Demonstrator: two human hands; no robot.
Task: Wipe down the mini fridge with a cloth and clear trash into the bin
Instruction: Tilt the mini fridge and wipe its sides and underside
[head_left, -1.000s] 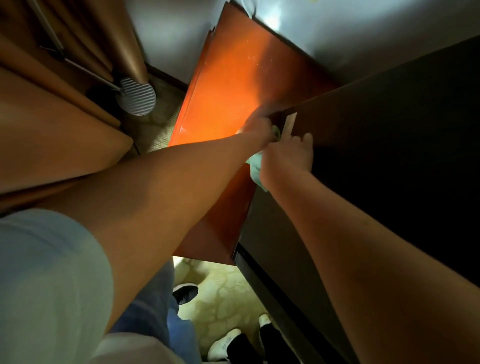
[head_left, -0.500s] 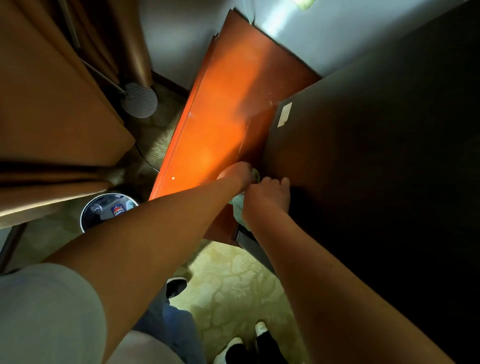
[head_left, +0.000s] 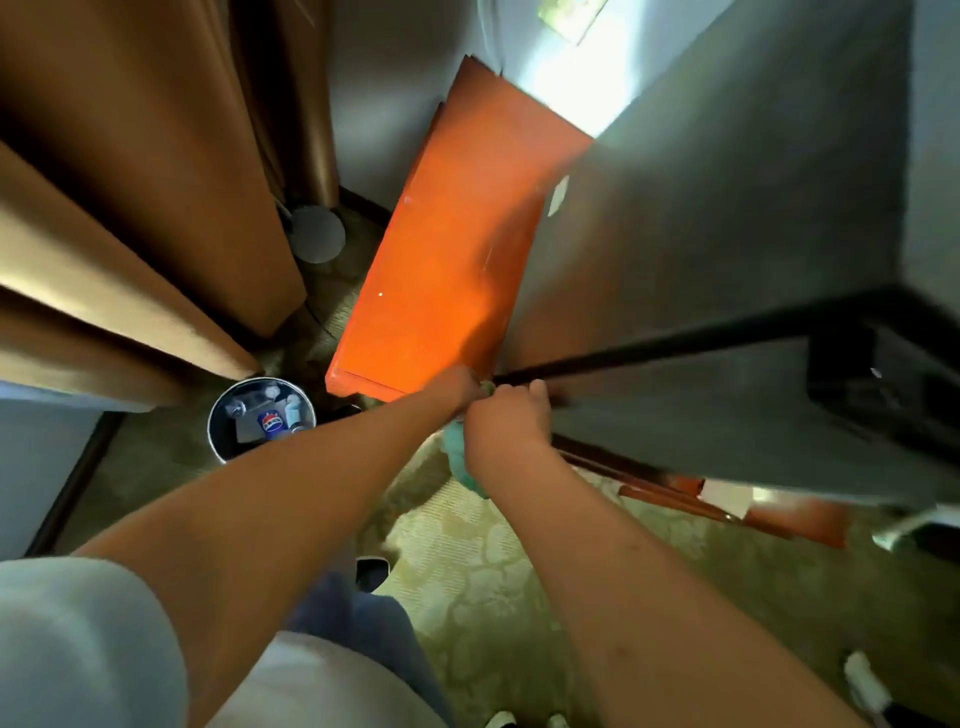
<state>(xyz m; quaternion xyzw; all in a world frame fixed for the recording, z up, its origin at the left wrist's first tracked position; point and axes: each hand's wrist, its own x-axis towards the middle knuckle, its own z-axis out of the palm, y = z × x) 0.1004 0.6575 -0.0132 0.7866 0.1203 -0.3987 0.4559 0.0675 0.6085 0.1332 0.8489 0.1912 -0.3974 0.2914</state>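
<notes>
The dark mini fridge (head_left: 701, 249) fills the right of the head view, its side face turned to me. Both my hands meet at its lower front corner. My left hand (head_left: 457, 387) and my right hand (head_left: 506, 421) hold a light green cloth (head_left: 460, 460) bunched between them against the fridge's edge; most of the cloth hangs below my right hand. A round bin (head_left: 218, 441) with cans and wrappers inside stands on the carpet to the left.
An orange wooden panel (head_left: 441, 260) leans beside the fridge at the wall. Brown curtains (head_left: 130, 208) hang at the left, with a round grey lamp base (head_left: 317, 234) behind them. Patterned green carpet (head_left: 493, 571) lies underfoot, near my shoes.
Both hands have slid down the fridge's side with the cloth, from near the white sticker to the lower corner. The view has tilted down, bringing the bin into sight.
</notes>
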